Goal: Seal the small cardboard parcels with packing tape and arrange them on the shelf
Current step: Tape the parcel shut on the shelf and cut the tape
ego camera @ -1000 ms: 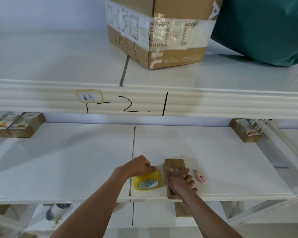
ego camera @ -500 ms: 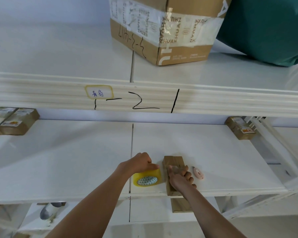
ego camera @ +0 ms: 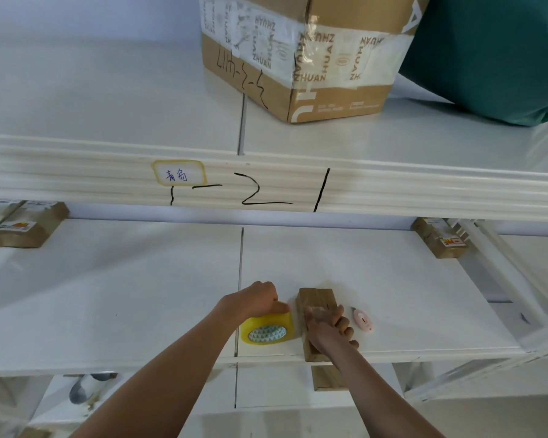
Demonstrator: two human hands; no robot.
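On a white shelf (ego camera: pixel 393 279), the right hand (ego camera: pixel 325 330) presses a small brown cardboard parcel (ego camera: pixel 315 303) beneath its curled fingers, while the left hand (ego camera: pixel 257 300) grips a yellow packing-tape roll (ego camera: pixel 268 330) just beside it.

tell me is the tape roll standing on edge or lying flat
Standing on edge. The tape roll shows its patterned core facing the camera, on the shelf, gripped by the left hand.

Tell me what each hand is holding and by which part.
The left hand grips the tape roll by its upper rim. The right hand presses on the small parcel, fingers curled over its right edge.
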